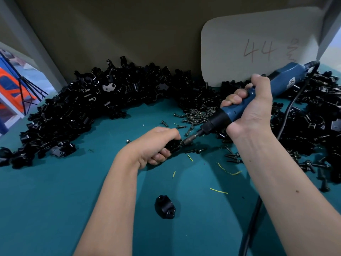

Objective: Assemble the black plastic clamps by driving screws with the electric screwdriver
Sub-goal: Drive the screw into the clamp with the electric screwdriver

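Clamp (173,145) sits gripped in the curled left hand (156,145) on the tabletop (55,200), meeting the bit of the screwdriver (239,109) clutched by the right hand (252,108).

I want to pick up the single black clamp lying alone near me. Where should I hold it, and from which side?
Take the lone black clamp from above, fingers pinching its two long sides. It lies flat on the green mat, holes at each end, nothing crowding it.
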The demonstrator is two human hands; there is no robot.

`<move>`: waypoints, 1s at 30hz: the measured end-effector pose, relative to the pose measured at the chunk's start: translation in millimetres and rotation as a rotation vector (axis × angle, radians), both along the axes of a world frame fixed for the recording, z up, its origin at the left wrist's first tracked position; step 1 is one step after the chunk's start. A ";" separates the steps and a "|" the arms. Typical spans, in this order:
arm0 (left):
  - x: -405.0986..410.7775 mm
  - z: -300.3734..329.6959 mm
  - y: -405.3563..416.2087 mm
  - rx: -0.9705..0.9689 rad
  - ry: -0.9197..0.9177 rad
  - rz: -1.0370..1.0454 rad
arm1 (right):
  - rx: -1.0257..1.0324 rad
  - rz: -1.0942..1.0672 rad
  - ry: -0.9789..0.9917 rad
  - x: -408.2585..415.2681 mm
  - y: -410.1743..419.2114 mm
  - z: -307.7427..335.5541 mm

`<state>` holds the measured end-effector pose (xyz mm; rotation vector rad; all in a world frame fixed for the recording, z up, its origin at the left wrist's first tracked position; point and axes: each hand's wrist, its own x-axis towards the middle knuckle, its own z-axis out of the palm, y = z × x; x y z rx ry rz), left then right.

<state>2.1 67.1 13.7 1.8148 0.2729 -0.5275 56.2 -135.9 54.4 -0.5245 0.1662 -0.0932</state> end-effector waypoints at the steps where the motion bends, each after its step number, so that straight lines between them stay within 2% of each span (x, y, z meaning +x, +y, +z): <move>1: 0.1 -0.1 -0.6 0.000 0.000 -0.005 | -0.005 -0.005 -0.004 0.2 -0.5 0.1; 30: 1.7 0.4 -5.4 -0.004 0.014 -0.013 | -0.040 0.012 -0.078 -4.7 0.2 4.2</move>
